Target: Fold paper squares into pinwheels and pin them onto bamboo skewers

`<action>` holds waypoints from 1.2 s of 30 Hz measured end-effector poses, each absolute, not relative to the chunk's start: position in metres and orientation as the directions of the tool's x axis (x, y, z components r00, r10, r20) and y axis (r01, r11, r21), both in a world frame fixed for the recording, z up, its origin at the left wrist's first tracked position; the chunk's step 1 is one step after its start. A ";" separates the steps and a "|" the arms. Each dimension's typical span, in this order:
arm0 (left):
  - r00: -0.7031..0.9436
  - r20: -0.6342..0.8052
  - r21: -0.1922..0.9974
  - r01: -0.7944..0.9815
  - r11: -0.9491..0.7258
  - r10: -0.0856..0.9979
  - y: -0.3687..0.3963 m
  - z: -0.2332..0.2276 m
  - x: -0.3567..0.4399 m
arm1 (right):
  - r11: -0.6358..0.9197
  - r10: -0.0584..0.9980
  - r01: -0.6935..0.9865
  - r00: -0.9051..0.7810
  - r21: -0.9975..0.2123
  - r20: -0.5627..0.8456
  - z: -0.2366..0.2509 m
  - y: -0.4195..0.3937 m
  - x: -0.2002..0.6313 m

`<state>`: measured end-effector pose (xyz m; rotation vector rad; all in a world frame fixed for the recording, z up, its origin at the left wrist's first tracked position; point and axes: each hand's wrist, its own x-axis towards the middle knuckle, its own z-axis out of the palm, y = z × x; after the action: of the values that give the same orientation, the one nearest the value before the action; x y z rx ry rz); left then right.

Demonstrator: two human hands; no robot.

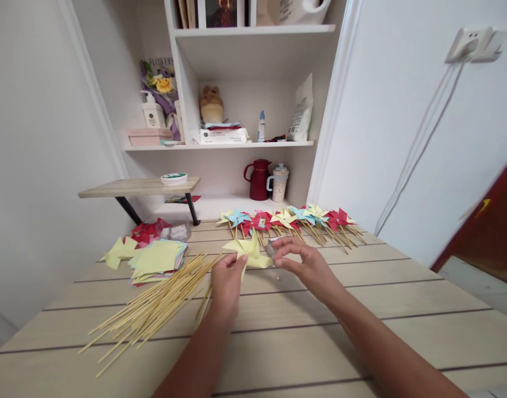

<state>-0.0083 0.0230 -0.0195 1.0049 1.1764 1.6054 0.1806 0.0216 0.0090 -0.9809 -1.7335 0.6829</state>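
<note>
My left hand (228, 279) pinches a pale yellow paper pinwheel (251, 253) between thumb and fingers, its folded blades turned up. Close to its right side, my right hand (298, 262) has thumb and fingers curled together. A small greyish object (271, 250) shows at those fingertips, too unclear to name. Just below on the table lies a tiny pale bead-like piece (278, 278). A loose heap of thin wooden sticks (162, 298) spreads to the left of my left hand, and a few sticks lie partly behind it.
Finished pinwheels on sticks (284, 218) lie in a row along the back. At left are stacked paper squares (156, 260), a yellow folded piece (119, 251), red folded pieces (147, 232) and a clear box (176, 232). A small raised stand (137, 188) rises behind them.
</note>
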 end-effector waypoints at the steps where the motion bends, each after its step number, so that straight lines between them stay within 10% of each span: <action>1: -0.283 0.126 0.969 -0.171 -0.179 0.951 0.022 -0.018 -0.008 | 0.521 0.853 0.291 -0.200 -0.802 0.482 0.008 0.020 0.177; 36: -0.255 0.476 0.879 0.138 -0.455 0.842 0.006 -0.004 0.006 | 0.547 0.837 0.239 -0.116 -0.802 0.535 0.005 0.016 0.163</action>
<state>0.0063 0.0057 -0.0042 1.4772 1.2060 1.7631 0.1628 0.0157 0.0047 -0.9213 -1.6499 0.6571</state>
